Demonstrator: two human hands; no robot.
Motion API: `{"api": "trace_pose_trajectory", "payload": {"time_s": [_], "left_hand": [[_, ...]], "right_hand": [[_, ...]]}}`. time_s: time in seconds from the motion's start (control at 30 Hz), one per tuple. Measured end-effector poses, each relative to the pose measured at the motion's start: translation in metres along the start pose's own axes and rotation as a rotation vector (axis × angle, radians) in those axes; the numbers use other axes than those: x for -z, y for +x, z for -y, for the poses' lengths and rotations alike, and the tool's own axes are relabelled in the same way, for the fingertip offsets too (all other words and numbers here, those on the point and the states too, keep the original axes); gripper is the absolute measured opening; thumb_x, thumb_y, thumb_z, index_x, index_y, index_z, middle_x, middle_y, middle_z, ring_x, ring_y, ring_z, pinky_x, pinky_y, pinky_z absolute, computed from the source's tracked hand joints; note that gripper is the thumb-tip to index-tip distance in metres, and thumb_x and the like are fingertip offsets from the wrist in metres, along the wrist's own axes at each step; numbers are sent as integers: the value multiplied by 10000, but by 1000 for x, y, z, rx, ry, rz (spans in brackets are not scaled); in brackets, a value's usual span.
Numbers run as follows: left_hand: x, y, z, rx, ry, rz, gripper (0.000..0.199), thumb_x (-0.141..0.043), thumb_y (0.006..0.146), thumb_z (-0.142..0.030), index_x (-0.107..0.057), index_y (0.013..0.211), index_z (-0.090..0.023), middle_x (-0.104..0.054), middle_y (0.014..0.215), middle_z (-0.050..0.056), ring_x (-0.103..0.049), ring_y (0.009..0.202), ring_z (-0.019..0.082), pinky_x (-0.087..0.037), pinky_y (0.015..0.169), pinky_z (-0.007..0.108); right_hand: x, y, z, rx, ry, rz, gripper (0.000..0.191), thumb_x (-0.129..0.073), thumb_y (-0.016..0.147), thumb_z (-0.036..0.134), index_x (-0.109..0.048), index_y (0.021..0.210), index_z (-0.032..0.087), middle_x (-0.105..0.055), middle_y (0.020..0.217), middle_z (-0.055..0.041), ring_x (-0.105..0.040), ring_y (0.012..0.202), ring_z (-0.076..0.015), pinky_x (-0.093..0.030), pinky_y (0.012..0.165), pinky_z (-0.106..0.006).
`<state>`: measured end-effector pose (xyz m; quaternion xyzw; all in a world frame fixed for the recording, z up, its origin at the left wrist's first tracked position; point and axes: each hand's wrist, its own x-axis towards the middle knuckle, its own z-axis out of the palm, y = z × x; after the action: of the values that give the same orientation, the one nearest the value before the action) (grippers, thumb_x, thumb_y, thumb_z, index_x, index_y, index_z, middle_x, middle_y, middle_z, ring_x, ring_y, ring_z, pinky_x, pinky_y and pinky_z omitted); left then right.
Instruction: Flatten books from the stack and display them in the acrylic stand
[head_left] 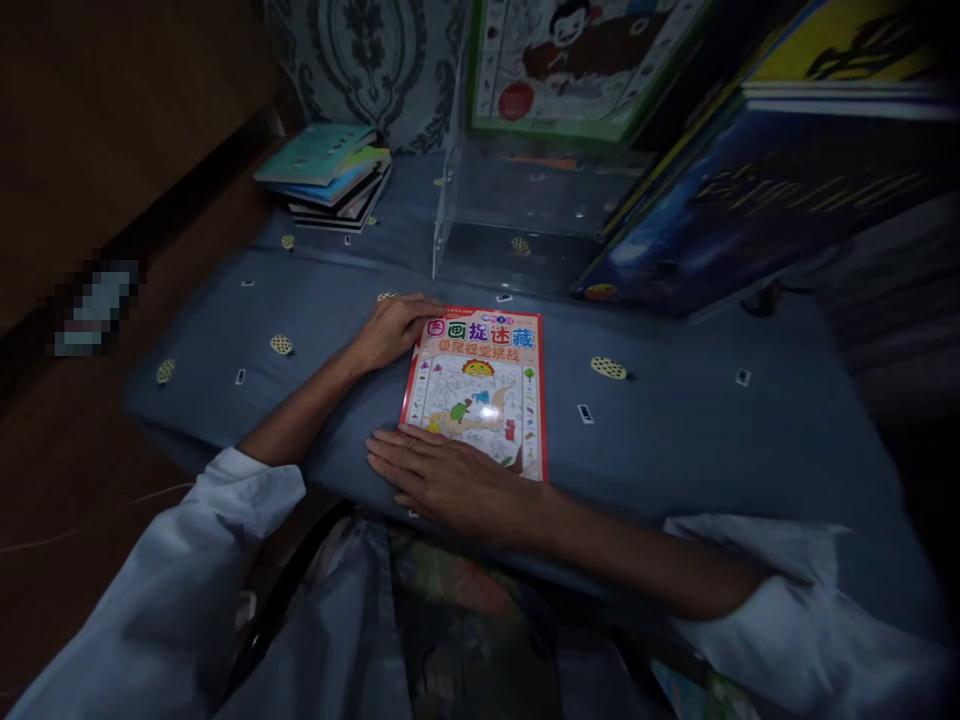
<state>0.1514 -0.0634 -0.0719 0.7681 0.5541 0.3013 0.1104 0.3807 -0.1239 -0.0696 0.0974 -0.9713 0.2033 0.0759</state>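
Note:
A red-bordered picture book (487, 375) lies flat on the cloth-covered table, with Chinese characters and coloured cartoon drawings on its cover. At its upper left edge rests my left hand (394, 328), fingers stretched out and the tips touching the book's corner. My right hand (450, 478) lies flat across the book's lower part, fingers extended to the left past its edge. The bottom of the cover is hidden under that hand and forearm.
A stack of books (326, 178) stands at the back left. Behind the picture book is a clear acrylic rack (510, 250) holding an upright green-edged book (551, 125). Large dark blue books (757, 200) lean at the right. The tablecloth (697, 430) is blue-grey with small prints.

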Motion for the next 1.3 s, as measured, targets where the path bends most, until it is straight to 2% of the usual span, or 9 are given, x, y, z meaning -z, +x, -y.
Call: {"api": "trace_pose_trajectory", "payload": {"time_s": [0.13, 0.27, 0.47, 0.57, 0.7, 0.8, 1.0, 1.17, 1.3], "left_hand": [[-3, -2, 1, -21, 32, -19, 344, -462, 977, -188, -740, 1180, -188, -746, 1212, 92, -695, 1119, 201, -523, 998, 353], [-5, -4, 4, -30, 49, -20, 355, -464, 966, -171, -725, 1206, -190, -746, 1212, 83, -689, 1135, 195, -525, 1010, 357], [-4, -4, 2, -24, 55, -18, 363, -472, 952, -160, -721, 1214, -179, -739, 1229, 96, -686, 1146, 208, -526, 1024, 380], [-2, -4, -1, 8, 51, 8, 373, -465, 954, -169, -717, 1227, -191, -730, 1252, 89, -680, 1155, 212, -522, 1034, 385], [-2, -4, -5, 47, 70, 21, 392, -458, 945, -158, -718, 1232, -214, -723, 1273, 78, -667, 1185, 218, -503, 1063, 397], [-3, -5, -6, 47, 98, 10, 381, -462, 949, -165, -722, 1223, -216, -723, 1273, 77, -669, 1181, 218, -501, 1063, 401], [-8, -6, -8, 60, 164, -11, 370, -487, 948, -175, -705, 1245, -199, -708, 1288, 95, -658, 1194, 227, -497, 1060, 399], [-11, -8, -16, 70, 249, -13, 372, -470, 964, -169, -689, 1264, -178, -695, 1303, 112, -648, 1201, 239, -481, 1057, 400], [-15, -11, -25, 133, 344, -23, 393, -470, 955, -146, -677, 1288, -180, -658, 1353, 136, -608, 1254, 276, -460, 1080, 447]], "right_hand": [[12, 2, -2, -69, 54, 16, 532, -486, 1058, 378, -473, 1479, 52, -424, 1584, -172, -339, 1503, -240, -312, 1252, -398], [18, -4, -16, -220, 44, -58, 538, -468, 1059, 363, -461, 1482, 29, -410, 1586, -200, -324, 1510, -251, -312, 1251, -427], [28, -28, -80, -487, -69, -208, 541, -388, 1062, 373, -426, 1529, 104, -383, 1609, -165, -294, 1522, -270, -304, 1245, -517], [39, -43, -113, -670, -129, -298, 559, -371, 1054, 380, -460, 1500, 54, -406, 1588, -201, -311, 1514, -307, -294, 1242, -541], [43, -58, -132, -742, -170, -353, 584, -324, 1059, 432, -455, 1508, 82, -427, 1576, -199, -339, 1501, -316, -296, 1223, -591], [41, -61, -131, -750, -182, -360, 586, -310, 1061, 442, -430, 1528, 109, -416, 1589, -179, -320, 1510, -303, -299, 1220, -585], [36, -66, -113, -840, -233, -324, 626, -325, 1054, 448, -412, 1523, 44, -351, 1613, -220, -275, 1526, -315, -285, 1236, -552], [22, -79, -89, -810, -258, -334, 652, -330, 1054, 478, -337, 1570, 81, -314, 1634, -206, -263, 1528, -329, -289, 1226, -583], [10, -87, -63, -781, -249, -326, 702, -352, 1046, 519, -265, 1601, 98, -270, 1649, -211, -209, 1542, -339, -288, 1220, -601]]}}
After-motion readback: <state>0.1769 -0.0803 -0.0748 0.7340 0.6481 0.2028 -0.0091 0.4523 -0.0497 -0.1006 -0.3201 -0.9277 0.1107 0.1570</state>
